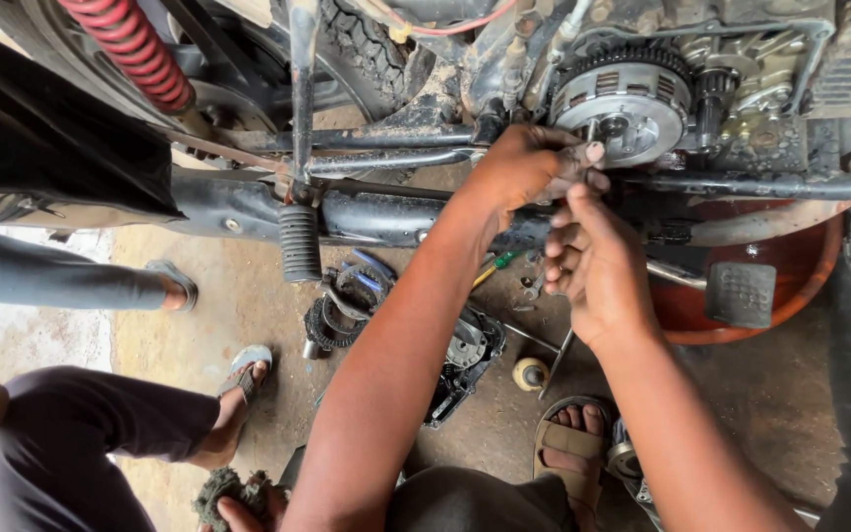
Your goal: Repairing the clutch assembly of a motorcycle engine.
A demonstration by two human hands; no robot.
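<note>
Dirt workshop floor (pixel 248 296), parts scattered — left hand (pixel 524 167) and right hand (pixel 588 261), fingers pinched together on a small part at the round toothed metal clutch (pixel 622 94); steady, square alignment seems wise.

Both hands crowded under the exposed clutch (pixel 622 97), frame tube (pixel 741 184) close beneath, footpeg (pixel 298 242) and loose parts (pixel 347 305) cluttering the floor (pixel 760 394) left, open floor right, gap behind the clutch probably tight
</note>
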